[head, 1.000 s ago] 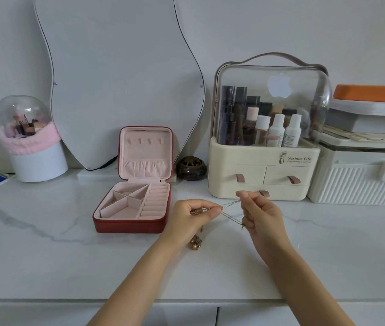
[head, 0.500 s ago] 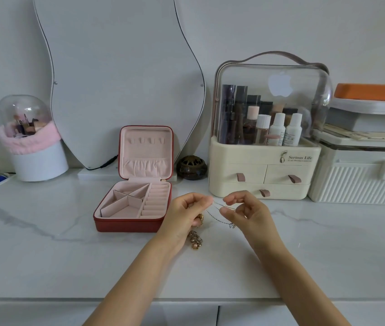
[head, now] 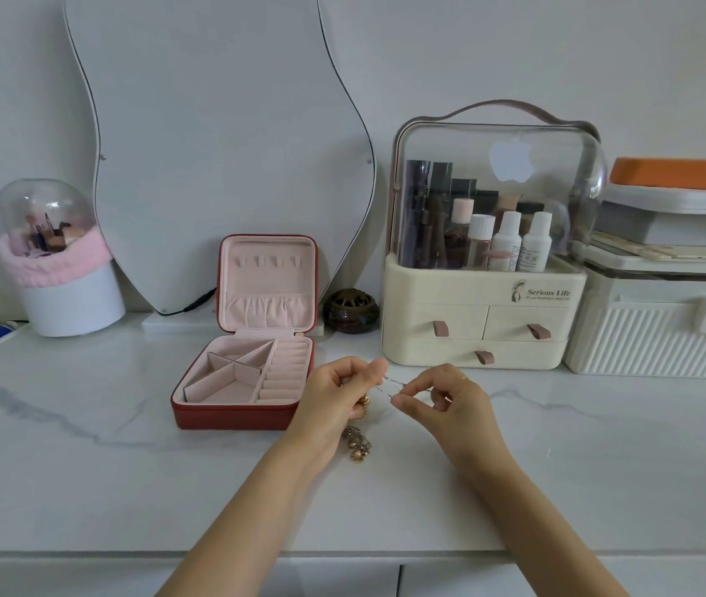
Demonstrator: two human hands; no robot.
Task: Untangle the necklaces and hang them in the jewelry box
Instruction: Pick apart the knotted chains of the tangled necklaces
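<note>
Wavy mirror [head: 217,135] against wall, cream cosmetics organizer [head: 482,325] with bottles, brown jar [head: 351,310], white ribbed box [head: 661,338]

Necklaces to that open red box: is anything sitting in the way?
Nothing visible does. Both hands, left and right, pinch the thin chain just right of the jewelry box. Bare countertop lies between, the lid stands open, and its hooks look free.

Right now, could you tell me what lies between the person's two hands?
In the head view, only thin silver chain strands span the gap between the left hand and the right hand, each pinching them, above bare countertop.
</note>
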